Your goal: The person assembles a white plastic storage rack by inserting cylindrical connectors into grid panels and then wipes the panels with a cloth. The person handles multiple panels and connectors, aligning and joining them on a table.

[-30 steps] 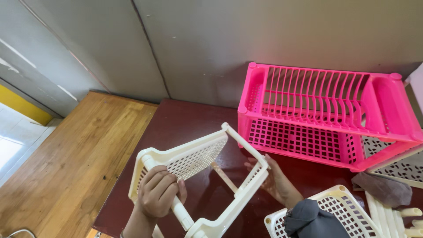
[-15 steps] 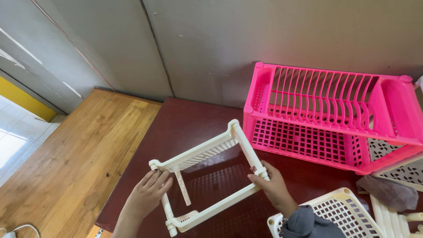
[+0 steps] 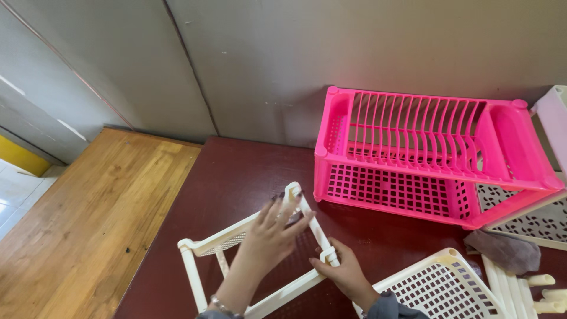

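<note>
A cream plastic rack (image 3: pixel 192 273) with a perforated shelf and thin posts stands tilted on the dark red table (image 3: pixel 236 168). My left hand (image 3: pixel 269 236) reaches across it, fingers spread over its far top corner and thumb against the post. My right hand (image 3: pixel 344 273) grips the joint low on that same post. Both hands hold the rack, and the left forearm hides part of its shelf.
A pink two-tier dish rack (image 3: pixel 413 159) stands by the grey wall. A cream perforated tray (image 3: pixel 440 286), a grey cloth (image 3: pixel 503 249), cream tubes (image 3: pixel 543 290) and patterned panels (image 3: pixel 531 223) lie at the right. A wooden floor (image 3: pixel 82 212) lies beyond the table's left edge.
The cream rack has been turned and lowered toward the table. My left hand left the near left post and moved to the far top corner. My right hand slid down the post.
</note>
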